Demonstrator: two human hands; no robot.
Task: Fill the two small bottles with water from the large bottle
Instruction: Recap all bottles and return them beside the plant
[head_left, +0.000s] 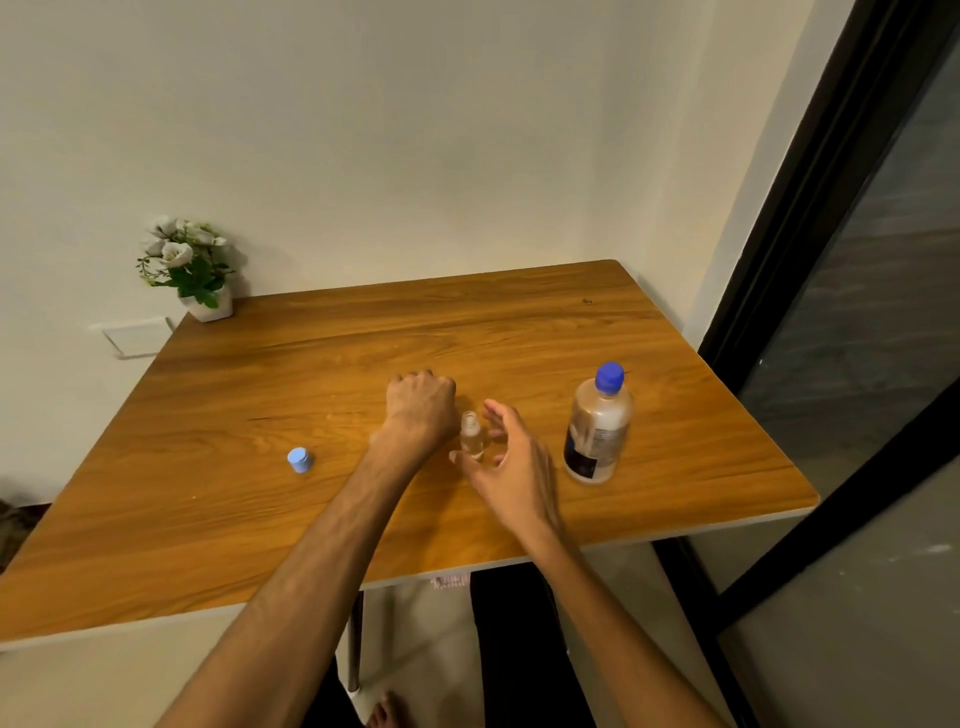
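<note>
Viewed from above and slightly behind: a wooden table (311, 374) pushed into the corner of a pale wall (415, 130), with two bare forearms reaching in from the bottom edge. Near the table's middle, a small clear bottle (471, 435), upright and uncapped, its open neck showing, with what looks like a little clear liquid inside. Left hand (422, 402) just beside that bottle on its left, knuckles up and fingers curled under into a loose fist; impossible to tell whether anything is held inside, or whether a second small bottle is hidden behind it. Right hand (506, 457) just to the bottle's right, fingers spread and relaxed, thumb low near the bottle's base, cupped toward it but not clearly touching and holding nothing. Further right, well apart from the hands, the large bottle (597, 431) standing upright near the table's right side, clear plastic with a dark label low on its body and a blue cap (609, 376) screwed on. Off to the left, alone on the wood, a small light-blue cap (300, 460). At the far left corner of the table, against the wall, a small white pot of white flowers (189, 265); just below it on the wall, a white plate (137, 338). Along the right side, a dark-framed glass door (857, 312). Under the near table edge, a metal leg (355, 644), dark clothing and a bare foot (387, 714)
</note>
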